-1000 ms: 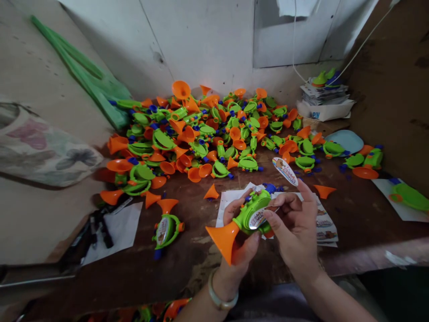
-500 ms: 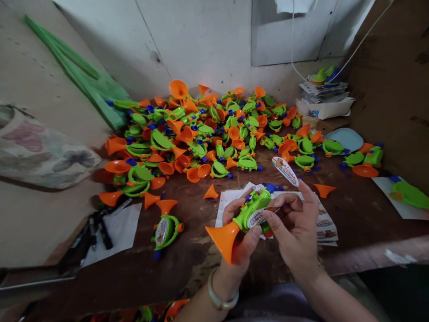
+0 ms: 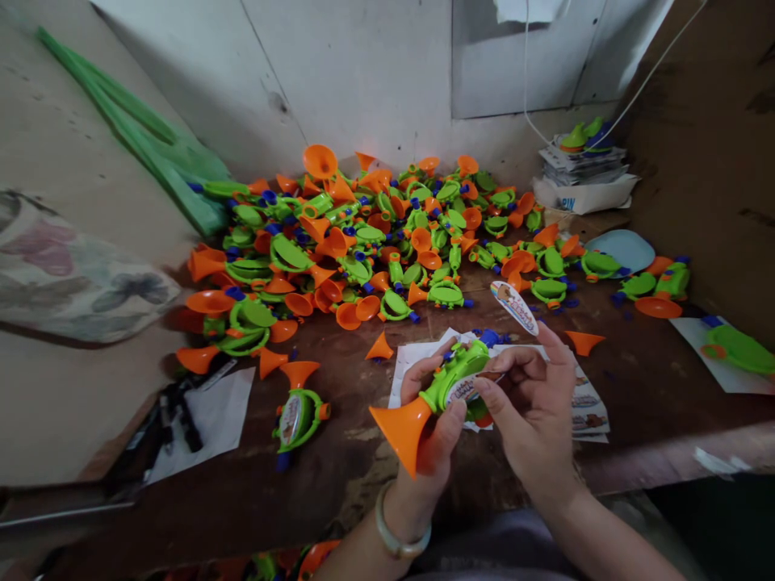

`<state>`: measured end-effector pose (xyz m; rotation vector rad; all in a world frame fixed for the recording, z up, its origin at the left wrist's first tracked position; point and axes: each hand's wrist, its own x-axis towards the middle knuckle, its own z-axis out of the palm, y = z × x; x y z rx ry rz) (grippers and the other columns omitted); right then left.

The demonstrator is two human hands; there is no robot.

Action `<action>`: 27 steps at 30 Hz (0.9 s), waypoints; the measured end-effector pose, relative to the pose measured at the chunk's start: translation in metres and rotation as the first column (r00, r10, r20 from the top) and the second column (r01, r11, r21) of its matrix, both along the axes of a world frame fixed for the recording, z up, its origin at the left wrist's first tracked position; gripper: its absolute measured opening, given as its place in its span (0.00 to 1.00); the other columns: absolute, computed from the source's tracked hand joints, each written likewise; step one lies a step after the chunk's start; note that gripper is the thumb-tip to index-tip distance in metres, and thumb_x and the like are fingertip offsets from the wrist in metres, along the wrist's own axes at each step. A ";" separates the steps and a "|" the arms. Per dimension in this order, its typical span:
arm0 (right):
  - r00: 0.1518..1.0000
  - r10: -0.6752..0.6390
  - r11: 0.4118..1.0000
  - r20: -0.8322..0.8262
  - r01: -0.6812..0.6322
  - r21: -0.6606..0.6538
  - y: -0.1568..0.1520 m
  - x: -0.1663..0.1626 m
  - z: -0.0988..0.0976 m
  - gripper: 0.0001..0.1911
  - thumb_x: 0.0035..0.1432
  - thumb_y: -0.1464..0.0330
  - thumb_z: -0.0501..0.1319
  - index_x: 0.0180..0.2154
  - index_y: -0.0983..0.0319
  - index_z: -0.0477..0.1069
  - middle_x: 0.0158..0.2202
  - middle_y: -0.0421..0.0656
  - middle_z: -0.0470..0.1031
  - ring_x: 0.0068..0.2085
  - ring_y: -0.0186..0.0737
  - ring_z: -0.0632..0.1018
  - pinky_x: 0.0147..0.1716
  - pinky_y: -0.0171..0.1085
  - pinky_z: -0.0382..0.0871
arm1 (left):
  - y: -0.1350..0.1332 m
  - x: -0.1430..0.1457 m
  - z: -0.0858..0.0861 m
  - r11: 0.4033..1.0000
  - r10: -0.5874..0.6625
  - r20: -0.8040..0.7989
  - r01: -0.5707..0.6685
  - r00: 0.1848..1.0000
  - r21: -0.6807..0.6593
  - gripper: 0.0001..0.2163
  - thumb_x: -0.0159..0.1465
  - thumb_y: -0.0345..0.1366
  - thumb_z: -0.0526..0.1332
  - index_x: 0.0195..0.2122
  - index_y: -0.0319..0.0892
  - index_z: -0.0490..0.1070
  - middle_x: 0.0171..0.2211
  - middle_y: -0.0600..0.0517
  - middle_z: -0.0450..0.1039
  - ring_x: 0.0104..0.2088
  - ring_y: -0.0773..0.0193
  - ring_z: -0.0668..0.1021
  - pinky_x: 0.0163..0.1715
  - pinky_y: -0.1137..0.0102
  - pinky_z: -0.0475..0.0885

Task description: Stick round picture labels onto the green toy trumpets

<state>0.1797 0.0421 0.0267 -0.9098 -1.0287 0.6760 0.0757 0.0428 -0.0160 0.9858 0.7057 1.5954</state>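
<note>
Hands were held close over the surface point(image 3: 635, 395). A green toy horn point(image 3: 451, 386) with its orange bell tipped down was clasped in the left hand point(image 3: 433, 436), its flat side up for a sticker point(image 3: 465, 389) pressed by the right hand point(image 3: 533, 403). A second sticker point(image 3: 514, 307) clung to a raised right fingertip, kept ready. A horn pile point(image 3: 375, 242) lay behind.

toy trumpet point(image 3: 451, 379) partly behind fingers point(image 3: 502, 399), sticker print blurred
</note>
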 end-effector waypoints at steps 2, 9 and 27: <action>0.999 -0.016 1.000 0.040 0.015 0.003 0.001 0.000 0.001 0.33 0.64 0.71 0.70 0.65 0.45 0.63 0.38 0.36 0.73 0.38 0.36 0.78 0.37 0.35 0.79 | 0.000 0.000 0.000 1.000 0.026 -0.012 -0.026 1.000 -0.015 0.17 0.67 0.41 0.70 0.56 0.52 0.74 0.65 0.47 0.74 0.65 0.47 0.77 0.67 0.49 0.70; 0.954 -0.153 0.976 0.260 0.103 0.194 0.009 0.008 -0.001 0.32 0.65 0.74 0.67 0.65 0.49 0.61 0.36 0.35 0.77 0.36 0.38 0.79 0.38 0.40 0.79 | -0.004 0.000 0.004 0.998 0.041 0.015 -0.042 0.999 0.043 0.16 0.67 0.39 0.70 0.55 0.54 0.74 0.66 0.48 0.74 0.67 0.46 0.75 0.65 0.50 0.72; 0.899 -0.240 0.971 0.366 0.224 0.087 0.021 0.025 -0.014 0.39 0.63 0.65 0.72 0.68 0.48 0.56 0.59 0.47 0.69 0.50 0.44 0.77 0.44 0.45 0.81 | -0.006 -0.004 0.012 0.997 0.068 0.093 -0.065 0.993 -0.040 0.17 0.64 0.38 0.73 0.53 0.53 0.75 0.60 0.49 0.79 0.59 0.49 0.82 0.60 0.55 0.78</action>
